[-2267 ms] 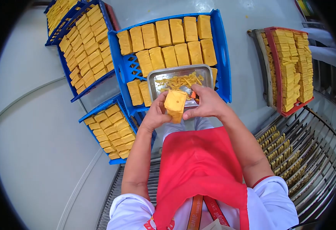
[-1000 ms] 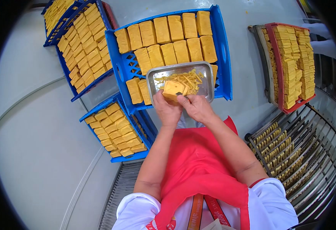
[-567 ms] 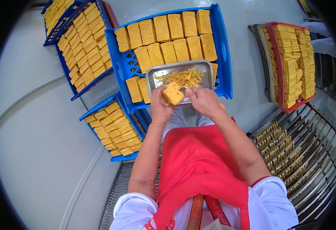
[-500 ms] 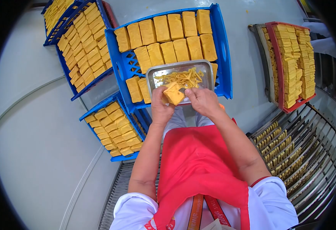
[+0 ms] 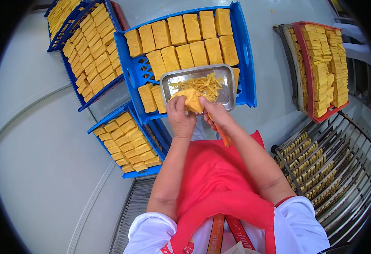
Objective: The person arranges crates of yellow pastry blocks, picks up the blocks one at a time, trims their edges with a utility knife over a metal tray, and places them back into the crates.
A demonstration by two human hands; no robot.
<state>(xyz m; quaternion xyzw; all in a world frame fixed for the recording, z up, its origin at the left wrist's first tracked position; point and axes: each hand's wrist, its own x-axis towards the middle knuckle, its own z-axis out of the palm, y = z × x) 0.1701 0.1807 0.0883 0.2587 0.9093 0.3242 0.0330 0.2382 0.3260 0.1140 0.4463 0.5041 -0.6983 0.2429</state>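
Observation:
A yellow-orange block (image 5: 192, 100) with trimmed faces is gripped in my left hand (image 5: 181, 118), over the near edge of a metal tray (image 5: 168, 81). Thin yellow shavings (image 5: 202, 86) lie heaped in this tray. My right hand (image 5: 217, 115) is closed around a knife with an orange handle (image 5: 224, 136), which points back toward the red apron. Its thumb is against the block's right side; the blade is hidden. Under the tray is a blue crate (image 5: 247, 72) holding rows of similar blocks (image 5: 177, 30).
More blue crates packed with blocks stand at the left (image 5: 94, 55) and lower left (image 5: 128, 142). A red crate (image 5: 309, 80) of stacked yellow pieces is at the right. Below it is a metal rack (image 5: 333, 156) with yellow pieces. A white sleeve (image 5: 359, 51) shows at the far right.
The block has tipped over and moved slightly left. My right hand has turned, so the orange handle now shows fully and the dark blade no longer shows.

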